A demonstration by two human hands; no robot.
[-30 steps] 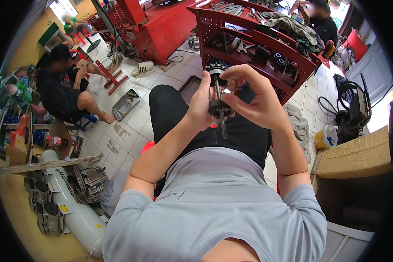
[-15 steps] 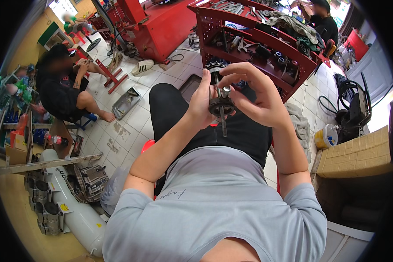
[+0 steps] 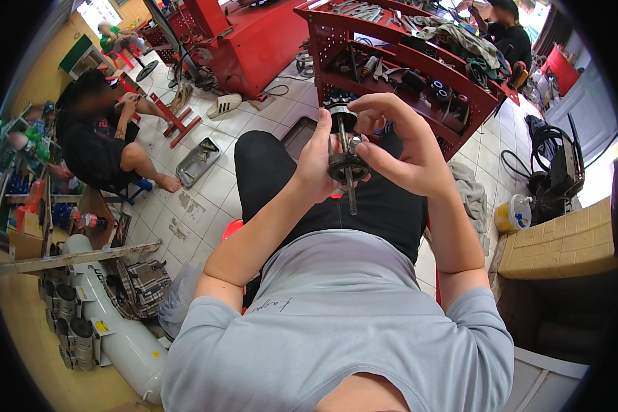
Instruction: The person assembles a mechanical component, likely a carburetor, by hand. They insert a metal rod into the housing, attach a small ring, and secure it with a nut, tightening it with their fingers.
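Observation:
In front of my lap, my left hand [image 3: 314,161] is wrapped round a greasy metal shaft assembly [image 3: 351,196] from its left side, thumb pointing up. A dark ring-shaped flange [image 3: 340,169] surrounds the shaft near its lower end, and the bare rod sticks out below. At the upper end sits a shiny collar [image 3: 338,108] with dark teeth beyond it. Between these, a small bright metal cylinder [image 3: 354,140] stands out, with the thumb of my right hand [image 3: 412,154] against it. My right index finger arches up beside the collar. The other right fingertips are partly hidden behind the assembly.
Ahead stands a red tool cart [image 3: 405,51] loaded with wrenches, rags and parts. A metal tray [image 3: 199,161] lies on the tiled floor at left, near a seated person [image 3: 93,130]. At right are a white bucket [image 3: 513,214] and a black machine with hoses [image 3: 559,161].
My right index finger has lifted a little and moved right, baring more of the upper collar. The right thumb has shifted slightly down against the small cylinder. My left hand stays put.

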